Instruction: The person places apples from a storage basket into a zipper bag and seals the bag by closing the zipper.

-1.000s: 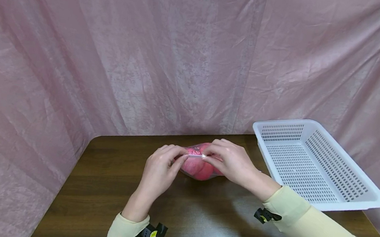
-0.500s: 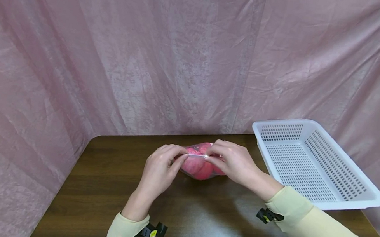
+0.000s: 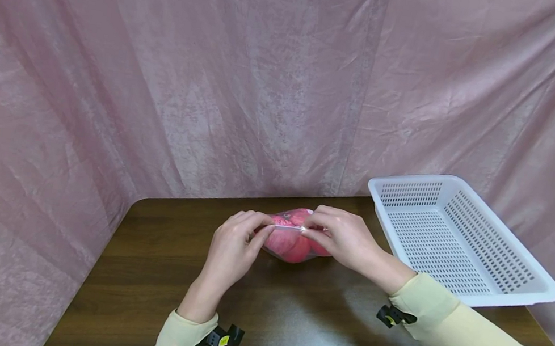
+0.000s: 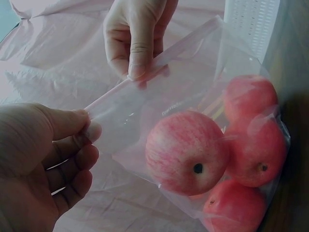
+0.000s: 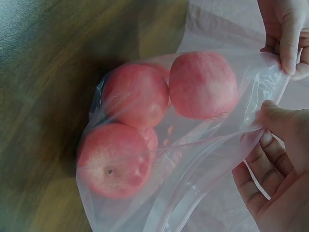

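A clear plastic zip bag (image 4: 128, 118) with several red apples (image 4: 186, 152) inside hangs by its top edge over the table. My left hand (image 3: 235, 242) pinches the left corner of that edge between thumb and forefinger. A little to the right, my right hand (image 3: 341, 238) pinches the same edge with thumb and forefinger. In the head view a pale straight strip of the edge shows between the hands, with a small white spot at the right fingertips. The apples bunch in the bag's bottom, low and near the wood in the right wrist view.
A white perforated plastic basket (image 3: 446, 249) stands at the table's right side, beyond my right forearm. The dark wooden table (image 3: 153, 273) runs back to a pink curtain (image 3: 267, 80). Each sleeve carries a black strap device near the wrist.
My right hand has slid slightly to the right along the bag's top edge, so more of the edge shows between the hands. The left hand stays in place.
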Available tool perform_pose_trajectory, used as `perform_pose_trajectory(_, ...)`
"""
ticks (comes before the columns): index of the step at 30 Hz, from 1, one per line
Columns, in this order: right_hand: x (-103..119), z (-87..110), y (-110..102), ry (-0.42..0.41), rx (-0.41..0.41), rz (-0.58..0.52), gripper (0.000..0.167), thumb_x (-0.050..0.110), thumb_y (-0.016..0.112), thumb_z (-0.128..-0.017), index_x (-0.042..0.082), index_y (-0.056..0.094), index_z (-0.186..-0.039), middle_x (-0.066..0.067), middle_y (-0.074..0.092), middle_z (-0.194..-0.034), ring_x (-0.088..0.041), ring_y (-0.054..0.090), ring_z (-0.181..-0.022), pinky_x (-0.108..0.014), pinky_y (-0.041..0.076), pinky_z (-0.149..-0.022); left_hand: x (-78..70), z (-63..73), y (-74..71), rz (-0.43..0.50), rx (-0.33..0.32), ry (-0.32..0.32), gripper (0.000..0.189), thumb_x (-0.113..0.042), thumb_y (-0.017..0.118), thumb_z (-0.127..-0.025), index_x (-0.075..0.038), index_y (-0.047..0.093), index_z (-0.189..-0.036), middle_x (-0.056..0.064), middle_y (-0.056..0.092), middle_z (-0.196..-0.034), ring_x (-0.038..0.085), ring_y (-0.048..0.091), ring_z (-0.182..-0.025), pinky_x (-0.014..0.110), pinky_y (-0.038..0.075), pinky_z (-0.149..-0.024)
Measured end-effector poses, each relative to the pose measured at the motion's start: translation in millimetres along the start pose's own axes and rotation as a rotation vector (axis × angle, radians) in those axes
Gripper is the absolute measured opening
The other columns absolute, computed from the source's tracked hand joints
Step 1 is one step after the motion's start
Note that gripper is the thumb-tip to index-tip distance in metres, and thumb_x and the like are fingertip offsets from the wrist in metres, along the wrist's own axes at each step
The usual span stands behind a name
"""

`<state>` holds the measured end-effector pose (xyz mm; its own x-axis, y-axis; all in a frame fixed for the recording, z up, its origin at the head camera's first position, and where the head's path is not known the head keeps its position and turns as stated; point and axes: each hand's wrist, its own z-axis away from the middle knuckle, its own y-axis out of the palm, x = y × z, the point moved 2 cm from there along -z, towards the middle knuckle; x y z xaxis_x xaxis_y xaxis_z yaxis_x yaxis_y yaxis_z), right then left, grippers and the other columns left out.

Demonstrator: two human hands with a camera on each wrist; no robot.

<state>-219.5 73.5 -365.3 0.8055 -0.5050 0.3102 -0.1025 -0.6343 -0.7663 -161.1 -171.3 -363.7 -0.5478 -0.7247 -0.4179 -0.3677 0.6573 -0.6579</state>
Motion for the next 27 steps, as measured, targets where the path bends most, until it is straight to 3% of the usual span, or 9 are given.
perform_pose_trajectory(27, -7.0, 6.9, -2.5, 0.009, 0.006, 0.008, 0.010, 0.022, 0.090, -0.095, 0.022, 0.081, -0.099, 0.014, 0.067, -0.093, -0.006, 0.059, -0.078, -0.033, 0.052, -0.069, -0.2, 0.0, -1.3, -0.005, 0.003, -0.011, 0.007, -0.013, 0.083, -0.101, -0.018, 0.082, -0.105, -0.006, 0.076, -0.099, 0.014, 0.063, -0.087, 0.038, 0.053, -0.073)
